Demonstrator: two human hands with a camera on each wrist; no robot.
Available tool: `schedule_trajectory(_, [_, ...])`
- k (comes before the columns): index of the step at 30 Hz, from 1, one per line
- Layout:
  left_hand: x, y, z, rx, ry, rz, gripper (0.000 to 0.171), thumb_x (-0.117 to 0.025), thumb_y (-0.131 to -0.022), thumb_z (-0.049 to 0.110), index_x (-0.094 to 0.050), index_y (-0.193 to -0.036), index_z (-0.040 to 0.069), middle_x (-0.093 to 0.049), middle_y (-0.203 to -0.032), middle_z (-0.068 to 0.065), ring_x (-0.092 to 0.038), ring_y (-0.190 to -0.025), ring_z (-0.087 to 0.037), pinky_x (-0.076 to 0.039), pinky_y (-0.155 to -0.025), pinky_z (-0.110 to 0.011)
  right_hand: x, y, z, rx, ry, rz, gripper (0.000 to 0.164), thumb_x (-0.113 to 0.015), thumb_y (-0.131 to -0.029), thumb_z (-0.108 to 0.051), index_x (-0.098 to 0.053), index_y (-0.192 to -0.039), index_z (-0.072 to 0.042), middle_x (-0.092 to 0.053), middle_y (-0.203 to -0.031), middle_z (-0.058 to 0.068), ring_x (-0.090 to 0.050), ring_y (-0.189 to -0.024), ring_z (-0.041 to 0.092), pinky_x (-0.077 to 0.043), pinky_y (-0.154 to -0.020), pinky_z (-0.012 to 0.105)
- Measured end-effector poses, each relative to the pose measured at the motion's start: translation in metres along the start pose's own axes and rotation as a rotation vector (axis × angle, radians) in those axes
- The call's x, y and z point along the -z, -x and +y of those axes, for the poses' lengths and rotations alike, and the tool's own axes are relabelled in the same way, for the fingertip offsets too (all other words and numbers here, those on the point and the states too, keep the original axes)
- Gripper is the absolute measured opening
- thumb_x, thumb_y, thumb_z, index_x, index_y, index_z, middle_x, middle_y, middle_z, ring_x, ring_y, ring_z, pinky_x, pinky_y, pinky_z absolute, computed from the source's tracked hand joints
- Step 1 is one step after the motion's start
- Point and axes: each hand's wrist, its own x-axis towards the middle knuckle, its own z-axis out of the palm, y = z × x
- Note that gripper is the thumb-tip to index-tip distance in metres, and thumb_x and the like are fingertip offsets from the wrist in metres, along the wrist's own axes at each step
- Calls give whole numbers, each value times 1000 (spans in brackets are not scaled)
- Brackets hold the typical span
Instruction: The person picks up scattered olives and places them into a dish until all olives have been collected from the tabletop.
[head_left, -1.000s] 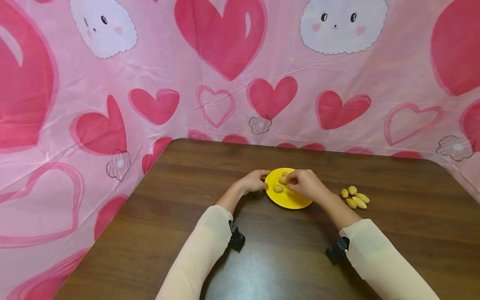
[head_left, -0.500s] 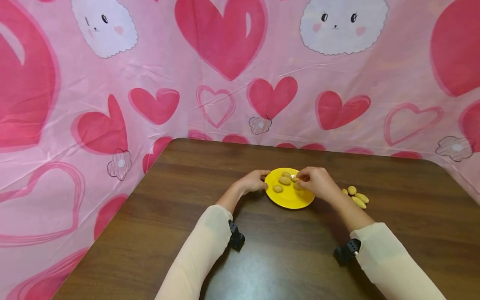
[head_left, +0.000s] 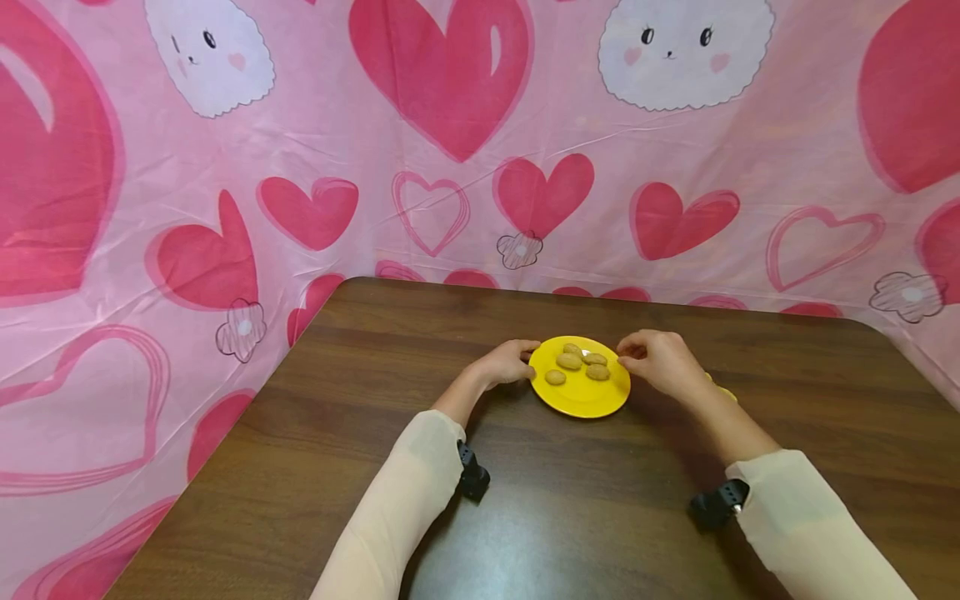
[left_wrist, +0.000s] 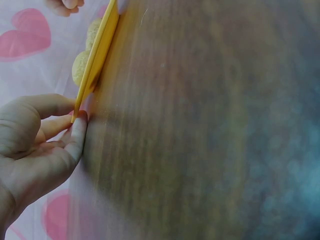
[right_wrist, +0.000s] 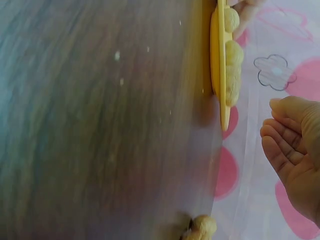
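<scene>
A yellow plate point(head_left: 577, 400) lies on the table, bearing several tan, oval pieces point(head_left: 568, 362) that look like nuts in the shell. My left hand point(head_left: 506, 364) holds the plate's left rim; in the left wrist view, fingers and thumb pinch the rim point(left_wrist: 97, 65) from both faces. Just off the plate's right edge hovers my right hand point(head_left: 663, 364), its fingers loosely bent with nothing between them. That same hand point(right_wrist: 300, 150) shows apart from the plate in the right wrist view. Behind the right forearm, the loose nut-like pieces point(head_left: 726, 392) are mostly hidden.
The brown wooden table point(head_left: 375, 375) has rounded back corners. A pink cloth point(head_left: 450, 192) with hearts hangs behind it and at the left. In the right wrist view, loose nut-like pieces point(right_wrist: 204, 226) lie on the table near the bottom edge.
My right hand has drawn back rightward from over the plate, uncovering pieces on its right half. It now covers most of the loose pile. The left hand stays at the rim.
</scene>
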Motion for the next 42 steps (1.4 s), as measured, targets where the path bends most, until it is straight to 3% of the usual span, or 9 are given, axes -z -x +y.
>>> schedule_trajectory(6, [0, 0, 0, -5, 4, 2, 61, -57, -84, -4, -36, -141, 2, -46, -134, -15, -47, -112, -21, -44, -87, -29, 10, 7, 6, -60, -6, -19, 19, -68, -81, -8, -67, -96, 4, -65, -87, 12, -58, -76, 25, -52, -69, 40])
schedule_trajectory(32, [1, 0, -1, -7, -8, 5, 62, -59, -83, -2, -37, -140, 3, -46, -134, -14, -48, -110, -21, -44, -86, -28, 44, 37, 39, -117, 64, 12, 20, -68, -82, -12, -67, -95, 3, -67, -79, 8, -62, -71, 24, -51, -63, 38])
schedule_trajectory(42, [0, -2, -3, -15, -6, 3, 62, -58, -82, -4, -36, -141, 2, -46, -134, -14, -47, -111, -20, -45, -81, -25, 53, 51, 53, -125, 71, 30, 17, -68, -81, -9, -68, -90, 4, -68, -76, 9, -63, -71, 24, -48, -55, 25])
